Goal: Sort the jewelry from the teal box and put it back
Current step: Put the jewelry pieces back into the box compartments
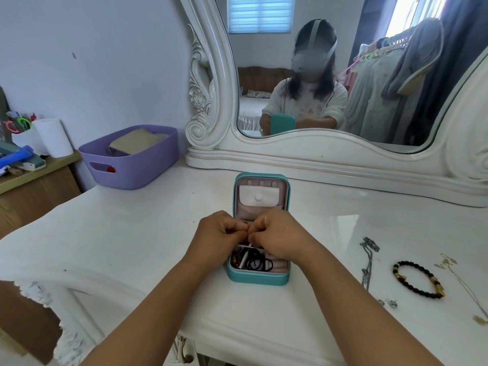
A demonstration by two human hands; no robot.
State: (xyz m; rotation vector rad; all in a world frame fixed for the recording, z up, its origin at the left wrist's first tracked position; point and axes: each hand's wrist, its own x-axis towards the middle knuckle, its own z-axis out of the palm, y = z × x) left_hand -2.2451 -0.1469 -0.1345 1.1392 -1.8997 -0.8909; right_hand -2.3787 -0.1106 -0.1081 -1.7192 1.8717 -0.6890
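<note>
While the left hand (220, 233) and right hand (277, 235) pinch together over the open teal box (257, 277) at frame center, probably on some tiny piece I can't make out, next it joins the bracelet (418, 280) at lower right.

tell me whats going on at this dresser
A person is working over an open teal box on the white dresser. Left hand and right hand meet above it, fingers pinching something too small to tell. Black hair ties remain inside; a bead bracelet and chain necklace lie to the right.
</note>
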